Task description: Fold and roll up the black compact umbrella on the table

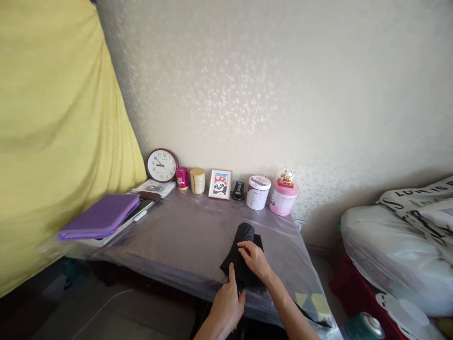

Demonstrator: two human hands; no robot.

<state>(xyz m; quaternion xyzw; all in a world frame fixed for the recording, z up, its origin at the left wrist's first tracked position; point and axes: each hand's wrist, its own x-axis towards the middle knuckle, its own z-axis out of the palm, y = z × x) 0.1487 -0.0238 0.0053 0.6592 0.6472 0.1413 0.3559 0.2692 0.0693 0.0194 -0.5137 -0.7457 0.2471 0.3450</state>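
A black folded cloth item (pixel 244 234), possibly a folded umbrella, lies near the table's front edge with loose flaps at its sides. My left hand (pixel 226 302) is at its lower end, index finger pointing up along the fabric and the other fingers curled round the narrow end. My right hand (pixel 253 257) rests over the middle of the fabric, thumb and index finger together on a fold. A black strap (pixel 311 318) runs along the table to the right of my right forearm.
Along the wall stand a clock (pixel 162 165), a pink can (pixel 182 178), a yellow-lidded jar (pixel 197 181), a panda picture frame (pixel 220 184) and two tubs (pixel 258 193). A purple folder (pixel 101 215) lies left on the table (pixel 184 231). Bags (pixel 392 250) are at right.
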